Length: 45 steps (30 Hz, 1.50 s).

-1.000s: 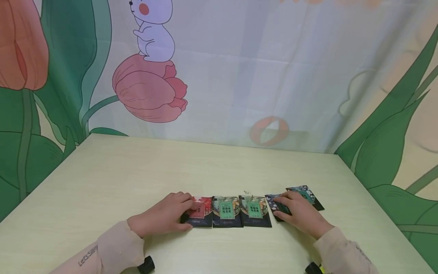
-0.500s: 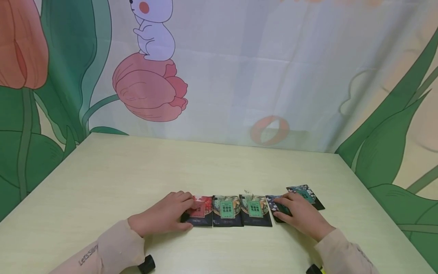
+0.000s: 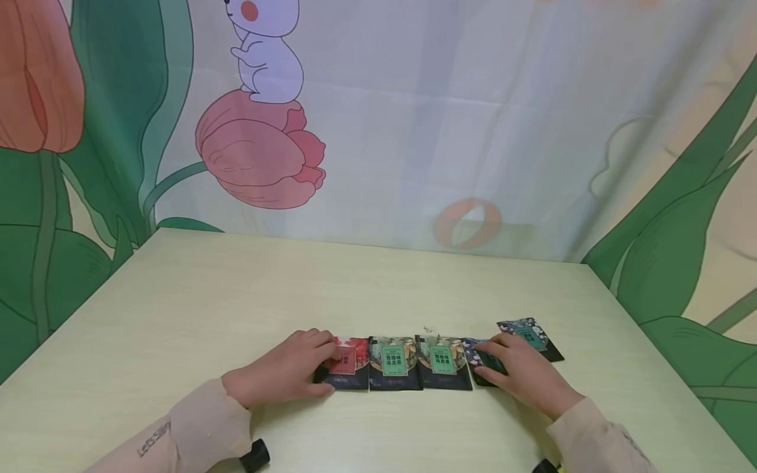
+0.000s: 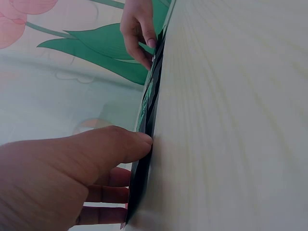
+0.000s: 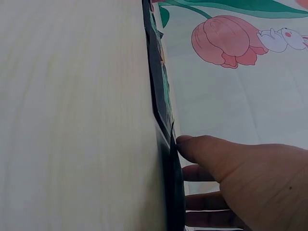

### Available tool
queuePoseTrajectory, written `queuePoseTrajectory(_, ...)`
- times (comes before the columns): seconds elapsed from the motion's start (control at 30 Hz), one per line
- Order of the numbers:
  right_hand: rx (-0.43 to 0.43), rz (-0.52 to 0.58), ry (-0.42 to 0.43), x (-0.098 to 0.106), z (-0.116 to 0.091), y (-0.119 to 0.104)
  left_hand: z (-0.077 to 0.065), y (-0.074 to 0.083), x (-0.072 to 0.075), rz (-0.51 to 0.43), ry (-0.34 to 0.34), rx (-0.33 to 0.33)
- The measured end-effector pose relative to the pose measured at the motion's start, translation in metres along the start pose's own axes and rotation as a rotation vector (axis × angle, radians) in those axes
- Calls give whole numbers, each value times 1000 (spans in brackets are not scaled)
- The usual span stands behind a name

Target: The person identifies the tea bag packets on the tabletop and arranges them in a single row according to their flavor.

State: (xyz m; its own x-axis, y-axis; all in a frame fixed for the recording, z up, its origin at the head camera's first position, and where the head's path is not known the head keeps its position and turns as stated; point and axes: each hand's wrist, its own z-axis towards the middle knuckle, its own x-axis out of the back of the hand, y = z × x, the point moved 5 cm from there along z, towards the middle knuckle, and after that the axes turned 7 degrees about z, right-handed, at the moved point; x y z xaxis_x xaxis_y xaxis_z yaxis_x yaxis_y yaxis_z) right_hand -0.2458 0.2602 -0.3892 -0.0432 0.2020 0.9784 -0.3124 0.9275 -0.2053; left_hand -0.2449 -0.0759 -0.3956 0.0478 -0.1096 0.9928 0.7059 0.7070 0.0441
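Observation:
Several flat sachets with dark lower bands lie in a row on the table. At the row's left end is a red sachet (image 3: 349, 366); my left hand (image 3: 286, 368) rests on its left side, fingertips on top and thumb at its lower corner. Two sachets with green labels, the left green-labelled sachet (image 3: 394, 368) and the right green-labelled sachet (image 3: 443, 369), lie between the hands. My right hand (image 3: 526, 374) rests on a dark blue floral sachet (image 3: 473, 355), covering most of it. In the right wrist view, the thumb (image 5: 192, 147) touches its surface.
Another blue floral sachet (image 3: 535, 338) lies tilted just behind the right hand. The pale wooden table (image 3: 266, 282) reaches back to a printed curtain (image 3: 378, 131) with tulips and a white animal. A dark cylindrical object (image 3: 255, 455) shows beneath the left sleeve.
Both hands stay on the same sachets. The whole head view shifts very slightly, and no sachet visibly moves on the table.

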Motion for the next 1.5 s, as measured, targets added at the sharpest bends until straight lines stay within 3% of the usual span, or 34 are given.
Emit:
queuePoseTrajectory(0.37, 11, 1, -5, 5, 0, -1, 1, -1, 0, -2, -5, -1)
queuePoseTrajectory(0.83, 86, -2, 85, 22, 4, 2, 1, -1, 0, -8, -22, 20)
queuePoseTrajectory(1.33, -15, 44, 63, 20, 9, 28, 1, 0, -1, 2, -32, 17)
queuePoseTrajectory(1.5, 3, 56, 83, 21, 13, 37, 1, -1, 0, 0, -31, 22)
